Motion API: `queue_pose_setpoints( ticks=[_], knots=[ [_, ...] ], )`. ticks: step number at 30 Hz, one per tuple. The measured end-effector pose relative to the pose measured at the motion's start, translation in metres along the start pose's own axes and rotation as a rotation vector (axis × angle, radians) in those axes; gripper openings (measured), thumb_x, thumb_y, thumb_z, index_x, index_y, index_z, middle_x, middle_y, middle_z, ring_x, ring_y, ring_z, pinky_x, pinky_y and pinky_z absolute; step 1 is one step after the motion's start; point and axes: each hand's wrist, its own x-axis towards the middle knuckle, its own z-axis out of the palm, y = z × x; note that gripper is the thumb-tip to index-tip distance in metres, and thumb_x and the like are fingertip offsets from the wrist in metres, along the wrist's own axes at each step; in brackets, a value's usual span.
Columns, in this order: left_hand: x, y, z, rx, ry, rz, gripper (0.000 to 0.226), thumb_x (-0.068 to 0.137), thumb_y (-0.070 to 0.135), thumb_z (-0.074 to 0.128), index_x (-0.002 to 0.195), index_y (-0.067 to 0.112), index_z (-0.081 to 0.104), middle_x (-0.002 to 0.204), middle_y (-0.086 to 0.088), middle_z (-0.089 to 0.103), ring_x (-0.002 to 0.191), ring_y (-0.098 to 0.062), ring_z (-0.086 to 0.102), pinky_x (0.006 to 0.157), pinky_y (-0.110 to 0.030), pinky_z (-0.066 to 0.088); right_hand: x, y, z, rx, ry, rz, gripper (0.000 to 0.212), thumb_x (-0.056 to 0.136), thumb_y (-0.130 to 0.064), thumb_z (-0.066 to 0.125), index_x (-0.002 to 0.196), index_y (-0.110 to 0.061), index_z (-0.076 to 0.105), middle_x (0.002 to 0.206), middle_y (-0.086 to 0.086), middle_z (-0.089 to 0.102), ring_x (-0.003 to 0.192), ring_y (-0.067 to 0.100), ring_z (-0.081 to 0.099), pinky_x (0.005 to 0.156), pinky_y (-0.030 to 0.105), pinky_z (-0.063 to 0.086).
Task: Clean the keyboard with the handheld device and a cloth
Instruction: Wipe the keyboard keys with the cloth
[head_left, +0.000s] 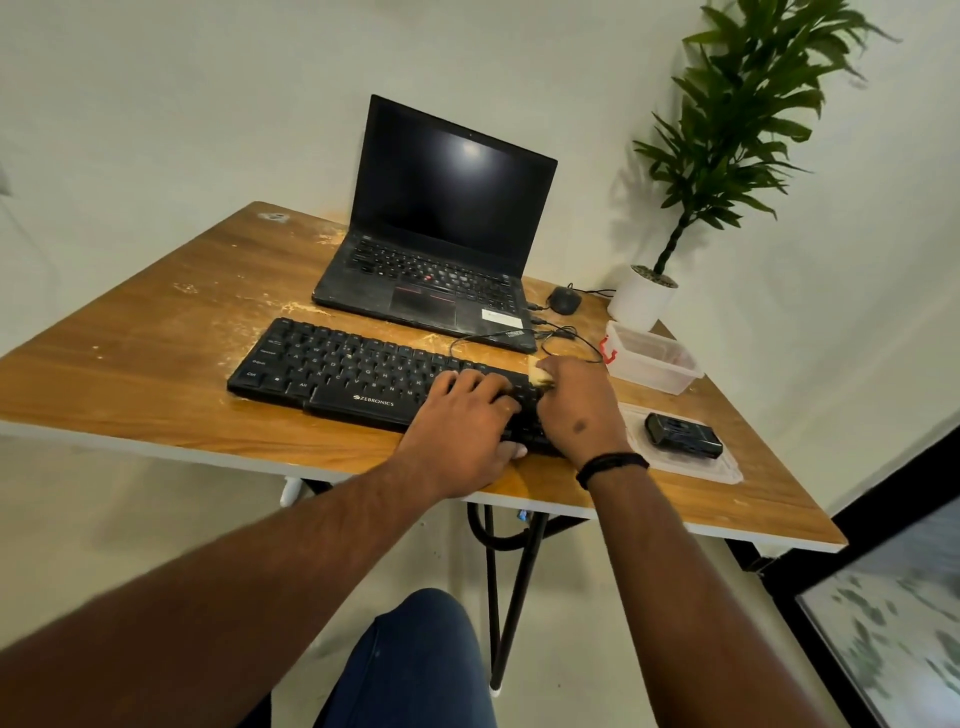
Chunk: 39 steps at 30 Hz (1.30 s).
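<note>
The wooden table (156, 332) carries everything, its top streaked with pale dust. At its far side an open black laptop (441, 228) faces the person, screen dark. Nearer lies the black keyboard (332, 369), its long axis running from far left toward near right, slanted across the table, with the space bar edge turned toward the person and its cable looping off toward the laptop.

The left hand (462, 426) rests palm down on the right part of the keyboard, fingers slightly spread and laid flat over the keys, thumb at the near edge. Just right of those fingers, the right hand (576, 400) is curled over the keyboard's right end, pinching a small pale cloth (537, 373) that peeks out beyond its knuckles; how the fingertips meet underneath cannot be seen. A black band circles that wrist.

Right of the right hand, a clear container (654, 364) stands apart, with a potted plant (644, 301) behind it. Nearer, the dark handheld device (683, 435) lies on a clear lid (722, 467), untouched. Beyond the fingers, beside the laptop, sits a black mouse (564, 299).
</note>
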Motion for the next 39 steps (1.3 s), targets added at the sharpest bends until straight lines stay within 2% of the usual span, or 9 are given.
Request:
queue_pose_setpoints(
  ticks=[6,10,14,17,22,25,29,36,39],
  knots=[
    [-0.003,0.000,0.001,0.013,0.012,-0.009,0.048,0.093,0.048,0.050,0.131,0.020,0.060,0.149,-0.004,0.039,0.138,-0.024,0.031,0.118,-0.049,0.022,-0.003,-0.009,0.018,-0.176,-0.157,-0.108,0.012,0.093,-0.012,0.056,0.102,-0.012,0.063,0.100,0.008,0.063,0.092,0.024,0.058,0.078,0.035,0.048],
    [-0.001,-0.001,0.003,0.017,0.010,-0.012,0.053,0.096,0.059,0.047,0.132,0.023,0.060,0.147,-0.003,0.039,0.137,-0.023,0.032,0.117,-0.049,0.023,0.005,-0.004,-0.006,-0.045,-0.244,-0.059,0.017,0.091,-0.007,0.053,0.093,-0.013,0.068,0.087,0.005,0.063,0.085,0.023,0.056,0.069,0.031,0.041],
    [-0.002,-0.002,0.005,0.007,0.015,-0.013,0.056,0.095,0.062,0.047,0.139,0.028,0.056,0.145,-0.002,0.040,0.135,-0.023,0.033,0.117,-0.048,0.025,0.017,-0.006,-0.011,0.053,-0.143,-0.053,0.020,0.087,0.000,0.053,0.091,-0.011,0.070,0.090,0.005,0.066,0.085,0.020,0.058,0.070,0.030,0.046],
    [-0.001,-0.001,0.005,0.009,0.006,-0.020,0.053,0.095,0.061,0.047,0.134,0.026,0.058,0.140,-0.002,0.042,0.132,-0.022,0.034,0.117,-0.047,0.024,0.013,-0.019,0.001,0.051,-0.193,-0.098,0.019,0.086,0.002,0.053,0.079,-0.015,0.061,0.080,0.002,0.060,0.078,0.020,0.055,0.061,0.024,0.037],
    [-0.002,0.000,0.005,0.031,0.026,-0.025,0.053,0.095,0.063,0.047,0.130,0.025,0.060,0.132,-0.002,0.044,0.127,-0.022,0.037,0.113,-0.046,0.028,0.006,-0.018,0.002,0.008,-0.201,-0.102,0.024,0.083,-0.002,0.050,0.062,-0.014,0.050,0.064,0.003,0.052,0.067,0.021,0.048,0.055,0.029,0.030],
    [-0.002,0.001,0.003,0.023,0.013,-0.011,0.054,0.096,0.062,0.047,0.136,0.028,0.057,0.134,-0.002,0.043,0.128,-0.022,0.036,0.114,-0.045,0.027,0.012,-0.010,-0.015,0.046,-0.265,-0.090,0.017,0.087,-0.005,0.053,0.076,-0.008,0.067,0.075,0.010,0.064,0.074,0.024,0.058,0.056,0.028,0.037],
    [-0.002,0.001,-0.001,0.005,-0.004,-0.025,0.056,0.096,0.063,0.046,0.140,0.030,0.054,0.134,0.001,0.043,0.128,-0.020,0.036,0.114,-0.044,0.027,0.012,-0.001,-0.008,-0.003,-0.107,-0.032,0.011,0.090,-0.010,0.059,0.097,-0.010,0.068,0.093,0.006,0.067,0.085,0.022,0.058,0.070,0.031,0.045],
    [-0.003,0.001,-0.003,0.014,-0.009,-0.024,0.051,0.096,0.055,0.048,0.136,0.026,0.056,0.137,0.001,0.040,0.130,-0.020,0.034,0.115,-0.045,0.026,-0.036,-0.005,-0.002,-0.150,-0.190,-0.152,0.016,0.088,-0.011,0.058,0.102,-0.016,0.066,0.094,0.003,0.065,0.088,0.023,0.059,0.072,0.031,0.042],
    [-0.002,0.001,-0.002,0.005,-0.017,-0.015,0.056,0.095,0.061,0.047,0.139,0.027,0.054,0.137,0.001,0.041,0.130,-0.021,0.034,0.115,-0.045,0.025,-0.035,0.001,-0.016,-0.065,-0.271,-0.100,0.025,0.087,-0.005,0.058,0.105,-0.018,0.070,0.098,0.004,0.067,0.092,0.021,0.060,0.075,0.031,0.047]
  ],
)
